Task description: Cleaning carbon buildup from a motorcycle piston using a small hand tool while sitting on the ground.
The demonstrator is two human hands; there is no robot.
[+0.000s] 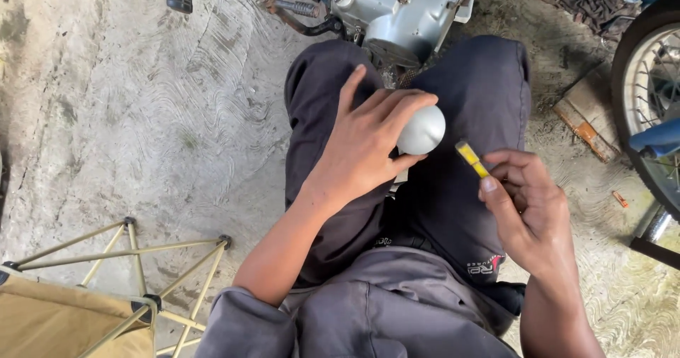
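Sitting low on a concrete floor [142,117], a person looks down at their own 2 hands above their lap in dark trousers [460,209]. The left hand [365,149] grips a rounded silver-grey cover [423,130], fingers curled over its top and thumb pressed beneath, so it is clamped firmly in front of the knees. The right hand [528,213] holds a small yellow tool [471,160], pinched between thumb and bent fingers, its tip pointing up-left and just short of the cover, not touching. What kind of tool it is cannot be made out.

Judging from this, good handling means keeping the left grip steady and turning the cover so its working edge faces the tool, then bringing the tip in slowly with a short, controlled reach. The smooth dome could slip, so the thumb should stay pressed.

A silver motorcycle engine [400,11] sits just beyond the knees, a spoked wheel [648,82] at right, and a tan folding stool [78,301] at lower left.
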